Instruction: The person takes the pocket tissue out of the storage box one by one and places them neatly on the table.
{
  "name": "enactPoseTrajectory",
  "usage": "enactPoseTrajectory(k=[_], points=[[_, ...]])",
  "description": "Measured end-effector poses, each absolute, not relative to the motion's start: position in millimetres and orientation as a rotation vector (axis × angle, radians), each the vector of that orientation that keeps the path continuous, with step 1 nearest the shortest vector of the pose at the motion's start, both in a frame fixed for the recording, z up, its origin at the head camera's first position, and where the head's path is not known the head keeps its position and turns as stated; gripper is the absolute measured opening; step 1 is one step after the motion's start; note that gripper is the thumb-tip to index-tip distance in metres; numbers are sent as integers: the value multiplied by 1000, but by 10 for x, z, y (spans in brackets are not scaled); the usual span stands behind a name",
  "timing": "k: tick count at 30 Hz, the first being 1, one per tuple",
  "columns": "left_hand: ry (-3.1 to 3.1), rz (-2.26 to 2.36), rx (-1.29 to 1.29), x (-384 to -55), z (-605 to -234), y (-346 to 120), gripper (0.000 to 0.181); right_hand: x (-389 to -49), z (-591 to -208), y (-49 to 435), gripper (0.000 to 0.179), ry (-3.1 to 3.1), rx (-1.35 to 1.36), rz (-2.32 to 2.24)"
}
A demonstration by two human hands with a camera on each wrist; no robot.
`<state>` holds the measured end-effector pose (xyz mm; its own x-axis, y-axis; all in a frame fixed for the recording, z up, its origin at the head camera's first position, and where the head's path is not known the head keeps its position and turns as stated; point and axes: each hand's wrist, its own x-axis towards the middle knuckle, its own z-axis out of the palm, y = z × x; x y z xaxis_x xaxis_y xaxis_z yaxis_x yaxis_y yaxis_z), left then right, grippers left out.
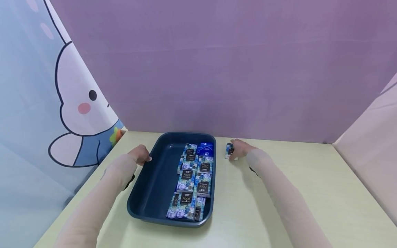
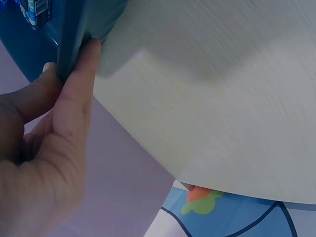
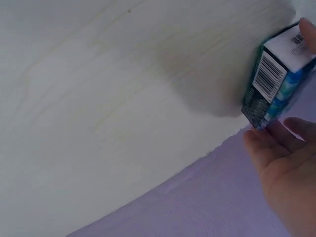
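Observation:
With thumb and fingers, my left hand pinches the left rim of a dark blue plastic tray. In the left wrist view the thumb lies inside the tray wall and a finger outside it. My right hand grips a small pocket tissue pack, blue floral with a dark label, to the right of the tray. A barcode shows on the side of this pack in the right wrist view, where fingers and thumb span its two ends.
Several similar floral tissue packs, printed "Face", lie in the tray's right half, some overlapping. A plain blue pack lies at its far right corner. The pale table meets a purple backdrop behind and a cartoon-printed curtain at left.

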<state>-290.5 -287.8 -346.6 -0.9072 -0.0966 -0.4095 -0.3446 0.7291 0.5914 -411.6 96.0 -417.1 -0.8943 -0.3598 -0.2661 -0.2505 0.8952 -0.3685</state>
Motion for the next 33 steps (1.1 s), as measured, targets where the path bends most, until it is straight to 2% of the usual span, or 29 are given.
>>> enactPoseTrajectory(k=[3,6,12,18,23,30,33], points=[[2624,912,-286,-2961,-3507,-2895,12,-4135,-4126,959,104,2748,-502,-515],[2644,877,-267,-2980,-3522,-2898,10,-4133,-4024,923,102,2784,-548,-527],[2629,881,-314,-3003,-3541,-2912,12,-4108,-3758,784,79,2855,-652,-471],[2665,836,-252,-3034,-3558,-2913,11,-4000,-3515,612,58,2859,-857,-561],[2683,794,-218,-3052,-3567,-2917,11,-3921,-3435,450,48,2883,-1000,-491],[2690,729,-200,-3093,-3572,-2929,17,-3888,-3513,181,52,2881,-985,-265],[2665,786,-240,-3108,-3588,-2928,13,-3871,-3580,82,56,2861,-976,-155]])
